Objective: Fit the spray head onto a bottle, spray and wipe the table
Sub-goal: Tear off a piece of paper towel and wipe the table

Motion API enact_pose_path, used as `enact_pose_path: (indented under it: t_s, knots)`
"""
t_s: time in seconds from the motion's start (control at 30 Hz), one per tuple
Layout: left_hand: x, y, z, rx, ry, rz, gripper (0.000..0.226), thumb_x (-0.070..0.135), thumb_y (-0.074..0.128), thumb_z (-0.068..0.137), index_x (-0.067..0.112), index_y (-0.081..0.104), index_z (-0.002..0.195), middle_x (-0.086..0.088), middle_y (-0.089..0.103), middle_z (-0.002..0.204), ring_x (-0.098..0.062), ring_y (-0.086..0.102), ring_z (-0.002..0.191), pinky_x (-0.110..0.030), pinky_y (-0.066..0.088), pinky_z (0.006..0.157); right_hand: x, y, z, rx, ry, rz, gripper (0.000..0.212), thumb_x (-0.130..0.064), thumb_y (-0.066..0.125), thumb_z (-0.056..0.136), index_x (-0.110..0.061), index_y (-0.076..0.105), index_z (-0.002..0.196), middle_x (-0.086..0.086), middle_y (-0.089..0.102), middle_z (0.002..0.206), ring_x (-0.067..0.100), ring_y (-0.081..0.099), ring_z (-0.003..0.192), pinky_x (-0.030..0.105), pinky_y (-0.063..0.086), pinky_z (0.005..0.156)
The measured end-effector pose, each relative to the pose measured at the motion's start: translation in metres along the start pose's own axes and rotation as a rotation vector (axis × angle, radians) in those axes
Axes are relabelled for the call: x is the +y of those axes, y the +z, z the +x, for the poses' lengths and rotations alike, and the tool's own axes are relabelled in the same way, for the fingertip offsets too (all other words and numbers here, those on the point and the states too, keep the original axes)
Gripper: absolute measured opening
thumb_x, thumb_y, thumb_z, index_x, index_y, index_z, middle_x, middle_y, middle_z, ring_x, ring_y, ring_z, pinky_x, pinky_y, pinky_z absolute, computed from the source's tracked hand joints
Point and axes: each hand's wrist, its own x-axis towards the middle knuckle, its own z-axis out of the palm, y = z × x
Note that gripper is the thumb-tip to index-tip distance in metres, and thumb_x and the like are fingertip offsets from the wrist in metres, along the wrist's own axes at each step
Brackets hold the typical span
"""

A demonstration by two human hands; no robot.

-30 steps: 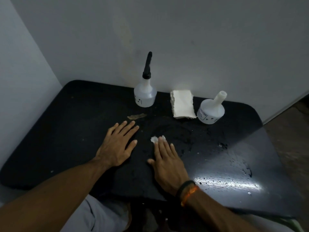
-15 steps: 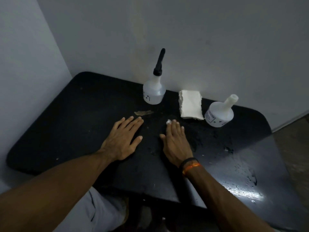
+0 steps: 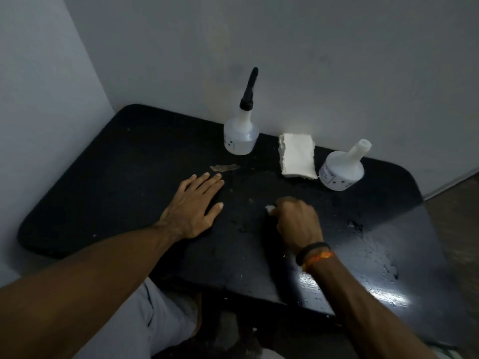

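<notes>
Wiping the counter [image 3: 145, 156] with right hand [image 3: 298, 224] fingers curled round a soft, light tissue wad [image 3: 269, 208]; left hand [image 3: 193, 207] pressing flat, fingers straight.

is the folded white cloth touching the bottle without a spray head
Apart. The head view shows a strip of black table between the folded white cloth and the open-necked bottle.
</notes>
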Motion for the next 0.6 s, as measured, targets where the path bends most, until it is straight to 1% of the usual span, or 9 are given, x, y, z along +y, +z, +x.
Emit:
enact_pose_path:
  t_s: [0.1,0.2,0.27,0.37,0.43,0.53,0.6]
  knots:
    - [0.001,0.000,-0.001,0.005,-0.001,0.006,0.066,0.054,0.024,0.097,0.025,0.020,0.156,0.005,0.015,0.165,-0.014,0.009,0.152,-0.039,0.003,0.123,0.006,-0.004,0.027,0.066,0.093,0.025,0.027,-0.025,0.055,0.098,-0.003,0.070,0.098,0.015,0.062,0.110,0.038,0.065,0.098,0.040,0.049,0.077]
    - [0.000,0.000,-0.001,0.000,-0.001,0.009,0.065,0.052,0.026,0.098,0.024,0.019,0.156,0.005,0.014,0.165,-0.014,0.009,0.152,-0.039,0.003,0.124,0.003,-0.004,0.046,0.110,0.120,0.045,0.024,-0.017,0.056,0.098,0.000,0.072,0.101,0.017,0.061,0.113,0.038,0.064,0.098,0.041,0.050,0.079]
    - [-0.001,0.001,0.000,-0.015,-0.001,0.004,0.066,0.052,0.025,0.097,0.025,0.018,0.156,0.005,0.013,0.165,-0.014,0.008,0.152,-0.040,0.004,0.124,-0.008,-0.002,0.050,0.104,0.060,0.071,0.025,-0.011,0.053,0.097,-0.002,0.069,0.115,0.017,0.060,0.118,0.035,0.062,0.104,0.040,0.052,0.086]
    - [-0.001,0.002,0.000,-0.007,0.002,0.011,0.066,0.050,0.025,0.096,0.025,0.018,0.156,0.006,0.013,0.165,-0.014,0.008,0.152,-0.040,0.004,0.124,-0.035,0.002,0.041,0.040,-0.075,0.101,0.040,-0.007,0.052,0.095,-0.007,0.057,0.134,0.013,0.052,0.134,0.028,0.056,0.117,0.038,0.050,0.099]
    - [-0.001,0.003,-0.001,0.011,0.006,0.012,0.065,0.048,0.025,0.095,0.024,0.021,0.156,0.006,0.015,0.165,-0.014,0.010,0.152,-0.039,0.004,0.123,-0.055,0.007,0.026,0.009,-0.186,0.081,0.047,-0.009,0.052,0.093,-0.007,0.050,0.140,0.011,0.048,0.140,0.027,0.053,0.123,0.038,0.046,0.105]
    - [-0.001,0.003,0.000,0.015,0.008,0.007,0.067,0.047,0.022,0.093,0.024,0.023,0.156,0.005,0.017,0.165,-0.014,0.012,0.152,-0.038,0.004,0.123,-0.071,0.015,-0.013,-0.030,-0.355,0.054,0.055,-0.011,0.053,0.088,-0.004,0.047,0.143,0.013,0.048,0.144,0.030,0.050,0.129,0.040,0.040,0.111]
    - [-0.001,0.004,0.001,0.015,0.008,0.004,0.066,0.046,0.024,0.093,0.024,0.022,0.156,0.005,0.017,0.165,-0.014,0.012,0.152,-0.038,0.004,0.123,-0.067,0.023,-0.043,-0.047,-0.351,0.071,0.062,-0.012,0.054,0.086,-0.003,0.044,0.146,0.013,0.046,0.150,0.029,0.047,0.136,0.037,0.040,0.113]
